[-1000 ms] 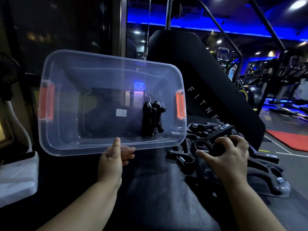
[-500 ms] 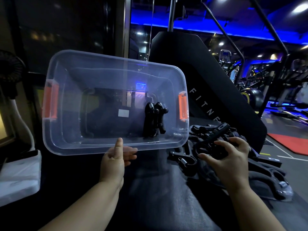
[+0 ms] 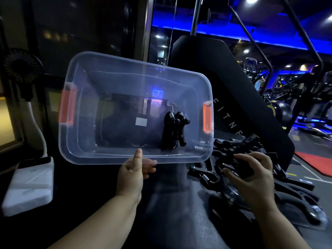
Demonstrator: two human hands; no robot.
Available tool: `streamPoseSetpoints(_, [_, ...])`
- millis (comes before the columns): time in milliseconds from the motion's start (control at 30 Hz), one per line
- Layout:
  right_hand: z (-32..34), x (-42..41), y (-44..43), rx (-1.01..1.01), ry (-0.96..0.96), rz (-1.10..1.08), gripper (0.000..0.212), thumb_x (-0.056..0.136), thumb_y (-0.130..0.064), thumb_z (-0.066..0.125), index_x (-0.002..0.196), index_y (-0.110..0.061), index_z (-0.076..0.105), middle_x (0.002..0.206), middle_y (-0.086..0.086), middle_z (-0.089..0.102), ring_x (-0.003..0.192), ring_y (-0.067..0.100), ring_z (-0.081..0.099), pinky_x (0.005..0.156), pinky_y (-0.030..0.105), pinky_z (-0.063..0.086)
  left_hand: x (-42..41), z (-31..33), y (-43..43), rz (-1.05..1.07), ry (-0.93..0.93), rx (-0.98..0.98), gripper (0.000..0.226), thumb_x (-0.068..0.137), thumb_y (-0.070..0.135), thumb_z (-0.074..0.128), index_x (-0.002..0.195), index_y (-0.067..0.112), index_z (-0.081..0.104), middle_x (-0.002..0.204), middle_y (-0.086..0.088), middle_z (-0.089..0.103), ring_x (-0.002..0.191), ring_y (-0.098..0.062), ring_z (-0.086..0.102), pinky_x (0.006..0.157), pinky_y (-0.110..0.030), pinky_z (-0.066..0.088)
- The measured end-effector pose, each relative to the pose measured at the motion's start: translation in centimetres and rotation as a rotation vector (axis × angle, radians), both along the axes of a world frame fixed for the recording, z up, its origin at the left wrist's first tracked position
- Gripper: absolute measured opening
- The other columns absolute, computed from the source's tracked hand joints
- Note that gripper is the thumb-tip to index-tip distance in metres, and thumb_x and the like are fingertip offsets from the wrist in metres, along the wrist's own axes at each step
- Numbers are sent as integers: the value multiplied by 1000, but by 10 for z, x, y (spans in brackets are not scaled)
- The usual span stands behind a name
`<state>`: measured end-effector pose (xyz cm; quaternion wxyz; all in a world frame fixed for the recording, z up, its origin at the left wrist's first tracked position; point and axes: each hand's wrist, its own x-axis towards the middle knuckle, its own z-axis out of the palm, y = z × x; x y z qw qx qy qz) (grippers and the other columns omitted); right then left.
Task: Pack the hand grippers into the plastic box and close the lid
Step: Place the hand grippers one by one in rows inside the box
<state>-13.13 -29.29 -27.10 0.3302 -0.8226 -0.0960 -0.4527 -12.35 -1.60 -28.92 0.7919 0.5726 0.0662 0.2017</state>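
1. Black padded gym machine panel [image 3: 242,90] behind the rest; white letters "FITNE" readable down its face, the remainder hidden.
2. Clear rectangular plastic box [image 3: 84,133], lifted and tipped so the open mouth faces the camera, lid off and not seen.
3. Dark textured mat surface [image 3: 170,212] below the box and under both forearms.
4. Loose pile of black hand grippers [image 3: 231,146] on the mat, just right of the box, outside it.
5. White foam-like block [image 3: 28,186] far left, well apart from the pile.
6. Right hand [image 3: 251,175] over the pile, thumb and fingers curled round a single black spring gripper [image 3: 239,166].
7. Left hand [image 3: 133,169] at the box's near rim, thumb upright against the rim, fingers bent underneath, pinching the edge.
8. Small black round fan [image 3: 21,67] upper left, beside the box.
9. Two black grippers [image 3: 173,132] already inside the box, lying against its bottom near the right end.
10. Orange latch clips: one at the left end [image 3: 67,106], one at the right end [image 3: 207,118].
11. Small white sticker [image 3: 141,121] on the box bottom; writing too small to tell.
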Motion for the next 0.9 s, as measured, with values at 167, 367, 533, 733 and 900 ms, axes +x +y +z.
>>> streamPoseSetpoints(167, [21,-1,16,-26,-140,-5,47,52,-2,90,94,-8,69,111,19,48,108,-4,41,94,4,32,0,1,-1,-1,-5,-11,49,98,35,42,62,9,63,67,-4,73,49,-9,62,56,-26,42])
streamPoseSetpoints(367, [49,21,63,-142,-79,96,45,54,-8,91,93,-12,70,114,7,46,99,0,42,87,1,35,0,1,1,-10,-2,-7,49,98,35,41,64,8,65,68,-3,74,51,-10,63,55,-25,42])
streamPoseSetpoints(533, [54,59,101,-347,35,163,45,52,-12,91,91,-10,70,108,6,47,94,13,49,85,10,37,-1,3,1,-27,20,-33,49,97,36,43,63,9,66,68,-5,74,52,-11,63,57,-25,44])
streamPoseSetpoints(733, [54,89,141,-578,253,129,40,59,-26,86,94,-15,68,112,-3,44,89,23,57,78,33,51,-1,3,2,-19,66,-76,51,94,42,45,70,4,67,69,-10,73,55,-13,65,55,-24,47])
streamPoseSetpoints(900, [56,111,165,-724,382,73,41,62,-31,80,96,-13,65,113,-4,40,86,23,53,68,29,44,-1,1,4,-34,81,-102,54,94,44,44,66,5,67,68,-12,72,57,-17,65,53,-21,47])
